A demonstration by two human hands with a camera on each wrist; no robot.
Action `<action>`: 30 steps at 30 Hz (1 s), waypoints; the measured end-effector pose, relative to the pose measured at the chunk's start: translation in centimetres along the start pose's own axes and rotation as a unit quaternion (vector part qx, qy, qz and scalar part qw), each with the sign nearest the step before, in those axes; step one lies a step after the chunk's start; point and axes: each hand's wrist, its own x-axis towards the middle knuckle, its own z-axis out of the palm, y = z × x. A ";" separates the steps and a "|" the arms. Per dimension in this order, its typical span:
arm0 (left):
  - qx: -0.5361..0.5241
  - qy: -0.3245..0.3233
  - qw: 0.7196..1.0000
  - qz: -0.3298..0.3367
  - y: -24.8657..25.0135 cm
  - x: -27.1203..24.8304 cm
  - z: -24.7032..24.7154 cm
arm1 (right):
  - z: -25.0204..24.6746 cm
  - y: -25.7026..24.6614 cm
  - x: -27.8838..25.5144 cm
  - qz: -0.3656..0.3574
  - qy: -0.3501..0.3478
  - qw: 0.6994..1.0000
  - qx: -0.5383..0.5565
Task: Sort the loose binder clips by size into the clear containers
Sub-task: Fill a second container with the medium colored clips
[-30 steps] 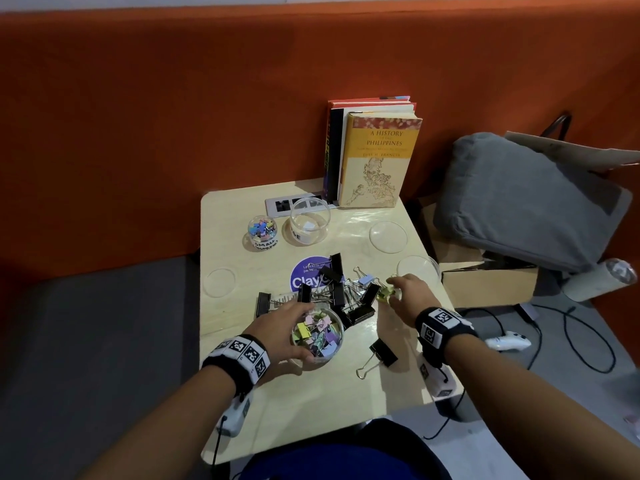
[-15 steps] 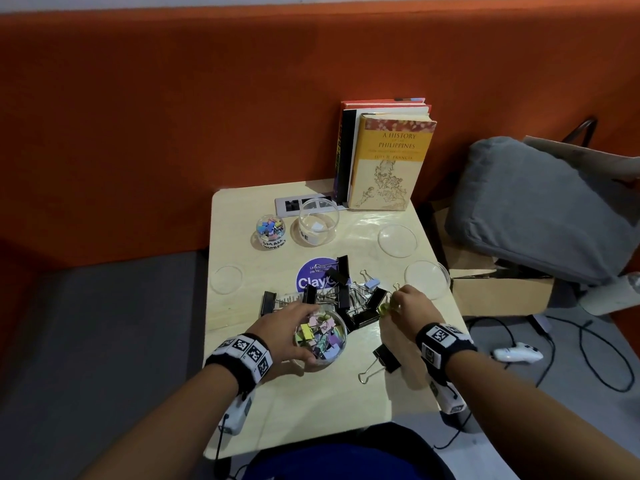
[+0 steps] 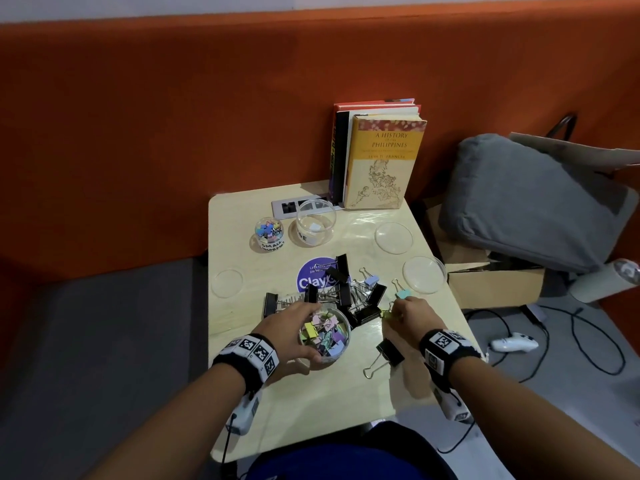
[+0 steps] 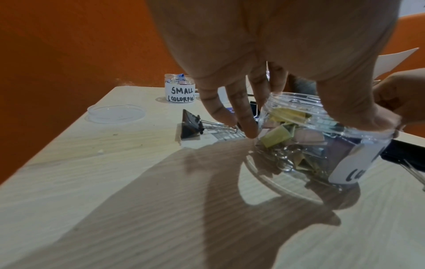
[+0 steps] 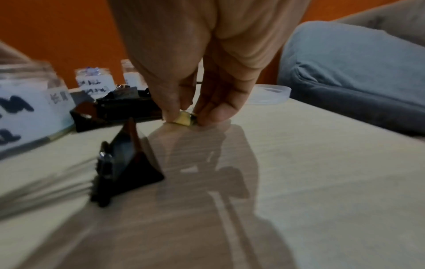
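**Figure: Pinch pick-up of a medium binder clip beside the receiving jar**

The pale wooden surface [image 3: 311, 386] carries all the task's things. Largest among them is the clear jar of coloured medium clips [image 3: 325, 335], open-topped and already well filled; it stands near the front edge, with the left hand [image 3: 289, 332] wrapped round its wall, fingers [image 4: 243, 116] on the far side and the thumb curled over the rim. The jar looks like rigid, smooth plastic, light enough to slide when bumped, so the steadying hold seems sensible. An empty clear jar [image 3: 316, 221] and the smaller jar labelled "SMALL (COLORFUL)" [image 3: 269, 234] stand farther back, near the upright books [image 3: 379, 154]. Loose clear lids [image 3: 424, 274] lie about the surface.

Just behind the held jar lies the heap of large black binder clips [image 3: 341, 294]; one more black clip [image 3: 389, 352] sits apart, near the right wrist. These are probably the heaviest pieces, stiff sprung steel, best taken across the flat body, since the wire handles swing freely and snag on each other.

Smallest in play is the yellow-green binder clip [image 5: 182, 119], at the heap's right edge, resting on or just above the surface. The right hand [image 3: 410, 315] pinches it between thumb and fingertips [image 5: 216, 113] across its folded body. It should prove light and hard, with slick painted faces; a firm pinch on the body, not the handles, likely keeps it from twisting. A pale blue clip [image 3: 402, 293] lies just beyond the knuckles.
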 end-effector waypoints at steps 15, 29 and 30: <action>0.000 -0.003 1.000 0.013 -0.5 0.4 0.1 | -3.4 -4.5 -1.6 -0.038 0.037 0.980 0.194; 0.001 -0.006 1.000 0.005 -0.4 0.4 0.2 | -2.9 -0.7 -0.2 0.000 0.085 0.988 0.127; -0.001 -0.005 1.000 0.003 -0.3 0.4 0.1 | -2.9 0.3 0.2 0.024 0.095 0.988 0.118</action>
